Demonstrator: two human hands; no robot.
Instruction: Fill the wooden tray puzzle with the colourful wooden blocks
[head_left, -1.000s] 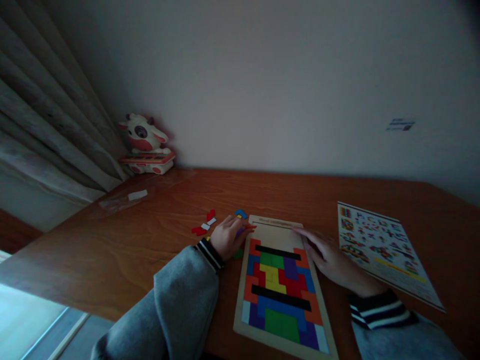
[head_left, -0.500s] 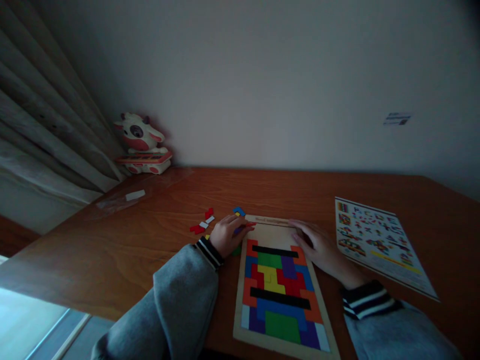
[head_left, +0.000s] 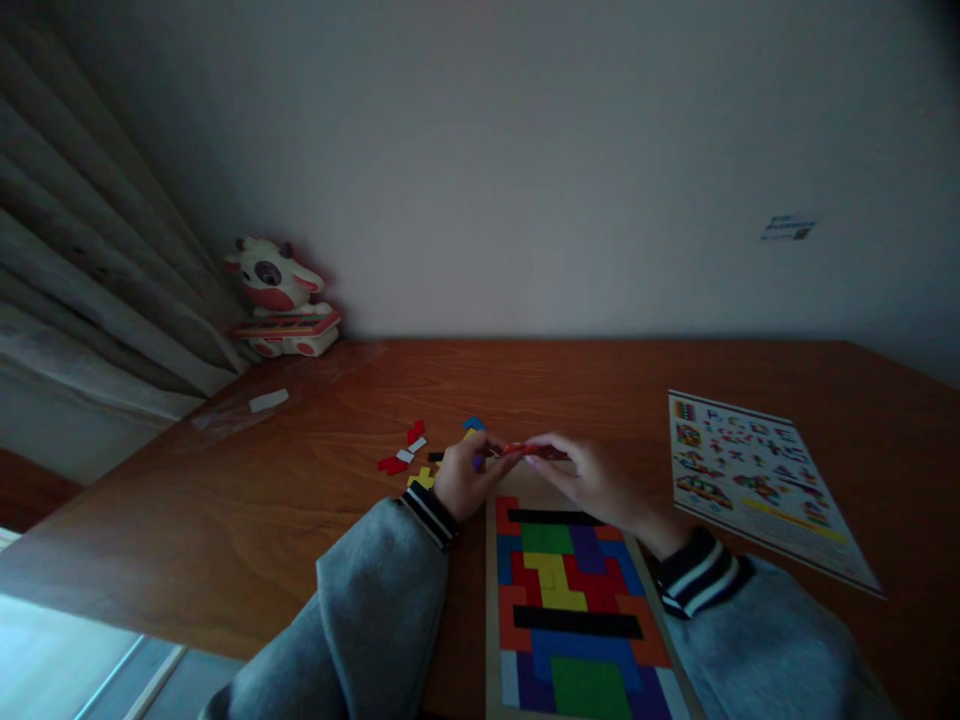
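A small red puzzle piece (head_left: 516, 449) is pinched between my two hands above the far end of a wooden puzzle board (head_left: 493, 610). My left hand (head_left: 466, 474) grips its left side with thumb and fingers. From the right, my right hand (head_left: 589, 480) holds the other side by the fingertips. Coloured block pieces fill the near part of the board, among them a green block (head_left: 591, 688), a yellow piece (head_left: 553, 578) and a long black bar (head_left: 577, 621). Both hands cover much of the board's far end.
Loose pieces lie left of the board, including a red piece (head_left: 392, 465), a yellow piece (head_left: 421, 478) and a blue piece (head_left: 472, 423). A printed sheet (head_left: 765, 480) rests at right. A cow toy (head_left: 277, 300) stands at the back left, near a curtain (head_left: 97, 230).
My right hand has left the board's right edge and moved left to the red piece. My left hand has shifted slightly right, and the view has moved a little.
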